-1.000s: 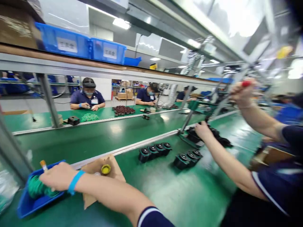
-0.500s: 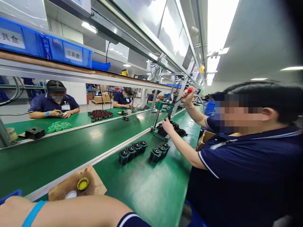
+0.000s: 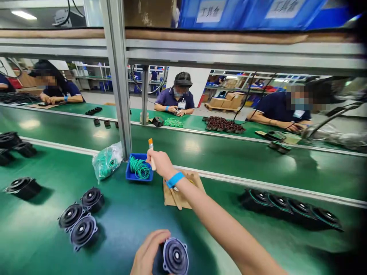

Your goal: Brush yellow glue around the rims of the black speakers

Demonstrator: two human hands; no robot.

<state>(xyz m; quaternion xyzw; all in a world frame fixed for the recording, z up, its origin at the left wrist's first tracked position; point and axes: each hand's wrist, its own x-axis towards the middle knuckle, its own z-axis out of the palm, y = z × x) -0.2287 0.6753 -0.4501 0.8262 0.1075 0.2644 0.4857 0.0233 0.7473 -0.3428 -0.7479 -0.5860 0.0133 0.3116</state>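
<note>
My right hand [image 3: 161,162] is closed around a small brush [image 3: 150,143] with an orange tip, held upright beside a blue tray [image 3: 128,176]. Green rings [image 3: 139,168] fill that tray. At the bottom, my left hand [image 3: 149,250] curls around the side of a round black housing [image 3: 176,256], whose ringed face is turned up towards me. Behind my right forearm lies a stained cardboard piece [image 3: 169,196], mostly covered by the arm. To the left stand three similar housings [image 3: 83,229] in a cluster, with another housing [image 3: 24,187] farther left.
A clear bag [image 3: 107,160] of green rings leans near a metal post [image 3: 117,95]. Several finished-looking housings [image 3: 299,208] with green rings form a row at right. Co-workers sit across the bench, one [image 3: 174,99] opposite me. A shelf beam [image 3: 229,53] crosses above.
My view has swung left from the neighbouring co-worker to the bench before me. My left hand, the brush and the housing it grips have come into view.
</note>
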